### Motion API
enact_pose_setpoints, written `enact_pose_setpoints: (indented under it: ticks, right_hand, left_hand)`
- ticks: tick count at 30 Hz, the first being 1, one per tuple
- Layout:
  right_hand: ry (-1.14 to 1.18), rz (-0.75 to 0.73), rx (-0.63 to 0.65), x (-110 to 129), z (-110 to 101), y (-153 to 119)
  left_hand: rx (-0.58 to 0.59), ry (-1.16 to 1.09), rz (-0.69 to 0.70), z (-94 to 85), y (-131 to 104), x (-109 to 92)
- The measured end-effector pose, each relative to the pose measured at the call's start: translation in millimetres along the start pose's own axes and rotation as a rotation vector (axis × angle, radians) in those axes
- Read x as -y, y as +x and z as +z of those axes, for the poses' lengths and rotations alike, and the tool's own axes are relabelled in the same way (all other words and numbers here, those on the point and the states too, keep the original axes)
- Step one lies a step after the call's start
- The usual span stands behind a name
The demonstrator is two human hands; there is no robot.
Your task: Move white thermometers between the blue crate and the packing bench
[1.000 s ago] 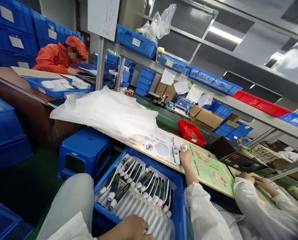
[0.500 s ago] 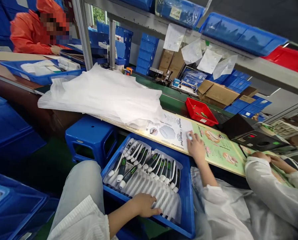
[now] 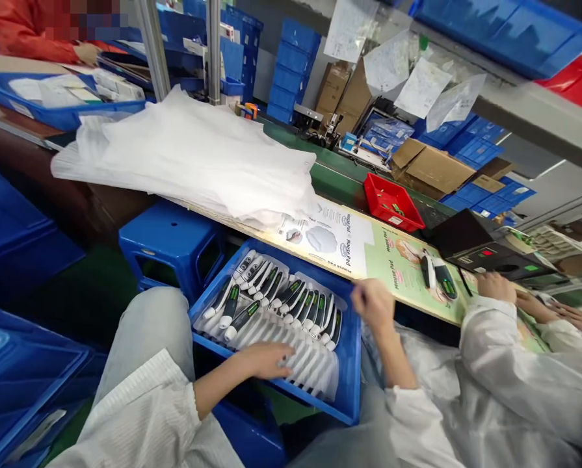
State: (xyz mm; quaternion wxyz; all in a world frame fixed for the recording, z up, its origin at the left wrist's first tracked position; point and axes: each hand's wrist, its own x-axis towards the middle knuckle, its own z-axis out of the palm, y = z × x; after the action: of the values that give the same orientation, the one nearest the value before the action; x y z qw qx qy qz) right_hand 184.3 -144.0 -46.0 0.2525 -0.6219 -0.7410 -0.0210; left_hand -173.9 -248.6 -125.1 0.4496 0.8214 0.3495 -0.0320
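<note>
A blue tray (image 3: 352,364) stands tilted by my knees. Several white handheld devices (image 3: 291,296) with dark faces and green marks lie in its far part. White ribbed dividers (image 3: 295,357) fill the near part. My left hand (image 3: 266,359) is over the tray's near side, fingers stretched out, nothing seen in it. My right hand (image 3: 374,304) hovers at the tray's right far corner, beside the bench edge; its fingers look curled but are smeared by motion. Two similar devices, a mostly white one (image 3: 428,271) and a dark-faced one (image 3: 445,281), lie on the green printed mat (image 3: 400,276).
White foam sheets (image 3: 188,153) are piled on the bench at left. A red bin (image 3: 393,203) with small green pieces and a black box (image 3: 488,247) stand behind the mat. At right a co-worker's hand (image 3: 495,286) rests near the mat. A blue stool (image 3: 171,237) stands left of the tray.
My right hand has drawn back from the mat toward the tray. My left hand has shifted slightly left. Two devices now show on the mat. The whole view has shifted.
</note>
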Motion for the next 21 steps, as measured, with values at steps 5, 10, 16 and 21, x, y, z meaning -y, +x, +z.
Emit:
enact_pose_setpoints:
  ticks: [5,10,16,21]
  right_hand:
    - [0.181,0.273,0.241,52.6,72.5,-40.5]
    - [0.091,0.373,0.356,22.9,88.6,-44.9]
    - [-0.408,0.102,0.56,8.8,83.9,-80.2]
    - [-0.572,0.014,0.625,40.0,69.5,-113.7]
  left_hand:
    - [-0.413,0.276,-0.337,-41.5,-22.4,44.0]
    - [-0.239,0.338,-0.533,-37.0,-32.5,57.8]
    - [-0.199,0.222,-0.426,-27.0,-17.7,48.5]
    - [-0.169,0.119,-0.349,-19.8,-12.5,50.9]
